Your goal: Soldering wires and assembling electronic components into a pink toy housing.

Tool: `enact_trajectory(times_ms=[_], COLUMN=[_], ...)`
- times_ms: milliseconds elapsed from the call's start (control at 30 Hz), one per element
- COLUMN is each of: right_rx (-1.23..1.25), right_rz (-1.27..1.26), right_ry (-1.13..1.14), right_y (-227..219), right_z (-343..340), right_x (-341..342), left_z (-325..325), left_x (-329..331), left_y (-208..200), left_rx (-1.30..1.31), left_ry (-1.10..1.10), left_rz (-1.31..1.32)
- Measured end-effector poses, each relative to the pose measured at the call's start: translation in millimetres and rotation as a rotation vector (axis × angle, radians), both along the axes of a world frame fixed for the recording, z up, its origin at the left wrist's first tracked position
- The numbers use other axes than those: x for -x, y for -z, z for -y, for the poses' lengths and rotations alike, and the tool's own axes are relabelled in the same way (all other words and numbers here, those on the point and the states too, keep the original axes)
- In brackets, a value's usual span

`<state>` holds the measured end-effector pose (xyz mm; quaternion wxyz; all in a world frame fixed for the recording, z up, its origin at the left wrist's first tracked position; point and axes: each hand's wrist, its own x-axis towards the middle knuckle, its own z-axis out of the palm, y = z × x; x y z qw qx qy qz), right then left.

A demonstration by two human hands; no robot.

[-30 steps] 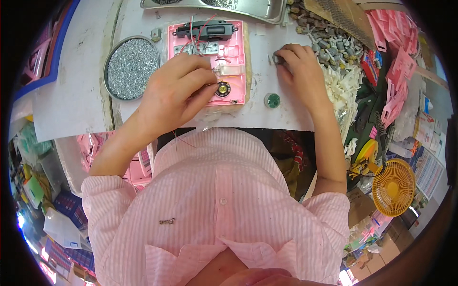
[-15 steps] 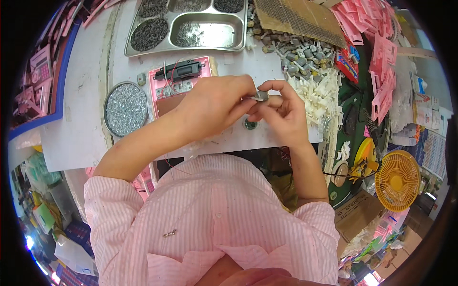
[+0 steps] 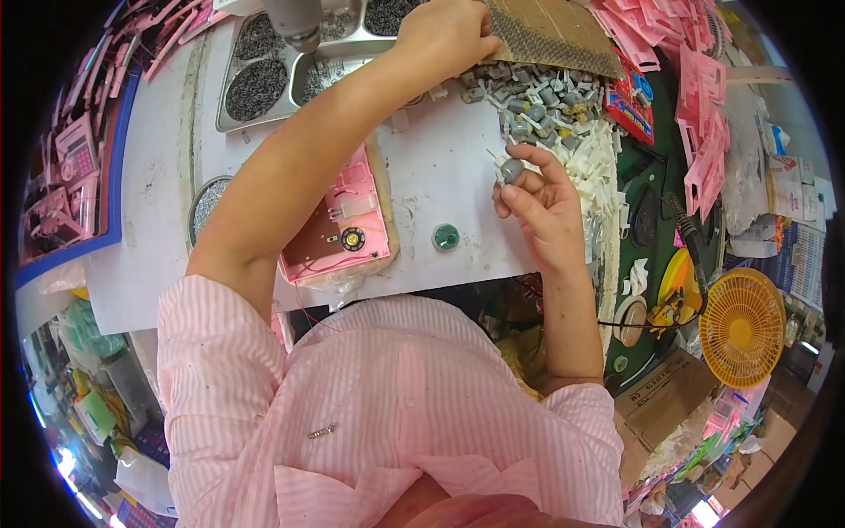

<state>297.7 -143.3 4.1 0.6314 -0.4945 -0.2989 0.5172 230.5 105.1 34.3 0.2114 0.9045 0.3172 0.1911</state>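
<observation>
My right hand (image 3: 547,207) pinches a small grey motor (image 3: 510,170) with a white shaft piece between thumb and fingers, above the white worktop. Beyond it, my left hand (image 3: 446,37) rests at the left edge of a brown cardboard sheet (image 3: 554,40) covered with rows of tiny dark parts. Its fingers are curled; whatever is in them is too small or hidden to make out. Several similar grey motors (image 3: 537,101) lie heaped below the cardboard. Under my left forearm sits an open pink plastic case (image 3: 365,216) with red wires and a round black part, partly covered.
A steel compartment tray (image 3: 286,110) holds dark small parts, with a grey powered tool (image 3: 297,25) hanging over it. White plastic pieces (image 3: 581,176) pile up beside my right hand. A small green round pot (image 3: 446,237) stands near the front edge. A dish of silvery bits (image 3: 207,202) is at left.
My left hand has left the motor and reached away to the cardboard's edge. The right hand keeps the motor and has shifted slightly right. The hanging tool has come into view.
</observation>
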Motion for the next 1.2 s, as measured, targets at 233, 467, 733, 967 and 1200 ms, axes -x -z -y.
enact_trajectory(times_ms=[233,467,733,967,1200], right_rx=[-0.018,-0.026,0.011,0.0,0.001], right_rz=[-0.03,-0.001,0.086,0.133,0.145], right_ry=[0.036,0.039,0.021,-0.035,-0.043], right_y=[9,8,6,5,4], right_z=[10,17,16,11,10], right_x=[-7,-7,1,4,6], left_z=[0,1,1,-4,-3], left_x=[-20,-13,0,-7,-27], left_y=[28,31,33,29,33], left_rx=[-0.238,-0.289,-0.291,-0.307,-0.416], left_ry=[-0.08,-0.003,0.014,0.109,0.044], left_rz=[0.083,0.186,0.299,0.308,0.159])
